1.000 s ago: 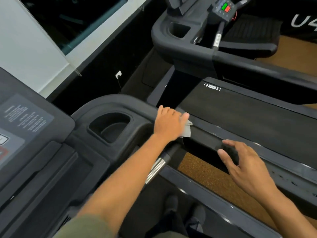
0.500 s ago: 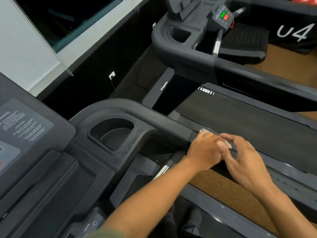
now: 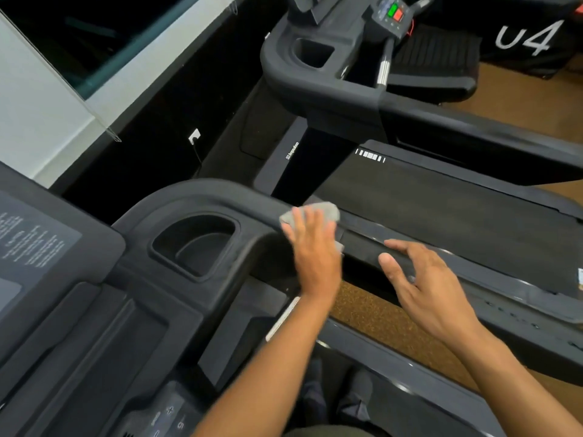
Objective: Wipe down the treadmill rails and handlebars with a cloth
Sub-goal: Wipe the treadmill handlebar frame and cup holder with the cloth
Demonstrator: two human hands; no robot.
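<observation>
Cloth (image 3: 310,213) lay pressed on the handlebar (image 3: 220,192) just past the cup holder (image 3: 195,244), under the left hand (image 3: 315,250)'s flat, nearly closed-together fingers (image 3: 307,220). Farther along that handlebar, the right hand (image 3: 426,285) hovered, fingers spread, holding nothing.

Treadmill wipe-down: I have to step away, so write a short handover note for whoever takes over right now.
Left hand: flat, pressing the grey cloth onto the handrail where it meets the console surround.
Right hand: open, empty, fingers resting on the same rail further along.
Done: cannot tell from the picture which parts are already wiped.
Left: carry on along this rail, then the metal handlebar below it; the neighbouring treadmill shows no sign of being worked on.
</observation>
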